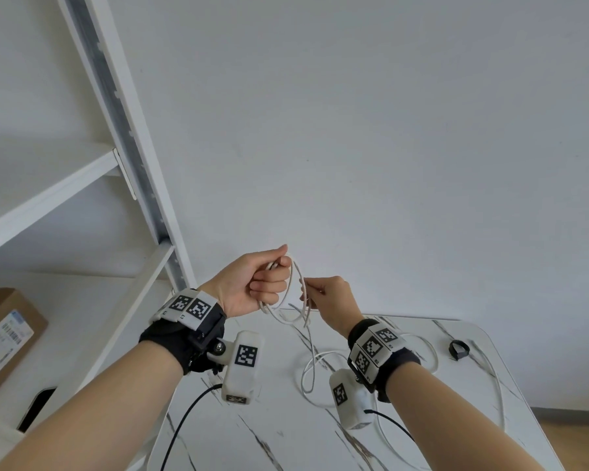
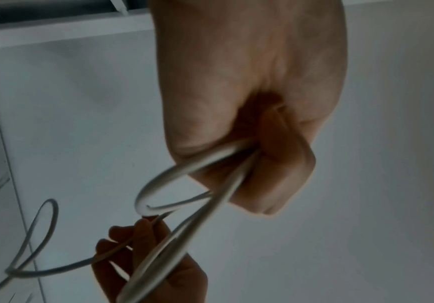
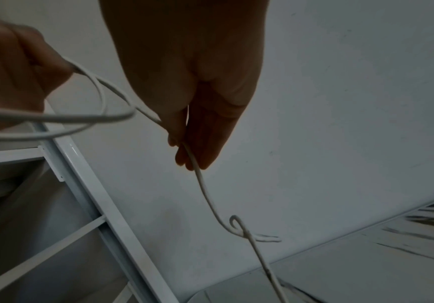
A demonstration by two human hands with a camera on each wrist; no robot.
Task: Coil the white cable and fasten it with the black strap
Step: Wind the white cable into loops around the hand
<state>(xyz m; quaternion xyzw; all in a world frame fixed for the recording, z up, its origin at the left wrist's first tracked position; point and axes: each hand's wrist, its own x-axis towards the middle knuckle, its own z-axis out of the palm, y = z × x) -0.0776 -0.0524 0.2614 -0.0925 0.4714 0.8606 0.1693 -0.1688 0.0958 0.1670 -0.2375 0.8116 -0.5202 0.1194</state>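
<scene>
Since the white cable (image 1: pixel 295 290) looks light and bendy, I grip its loops in my left hand (image 1: pixel 252 283) and pinch the loose part with my right hand (image 1: pixel 334 300).

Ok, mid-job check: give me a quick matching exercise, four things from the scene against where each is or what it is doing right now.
Things:
1. left hand
2. right hand
3. black strap
4. cardboard box

States:
A. lies loose on the marble table, far right
B. grips the finished loops of the white cable
C. sits on the white shelf
D. pinches the cable strand that trails down to the table

Pairs: 1-B, 2-D, 3-A, 4-C
</scene>
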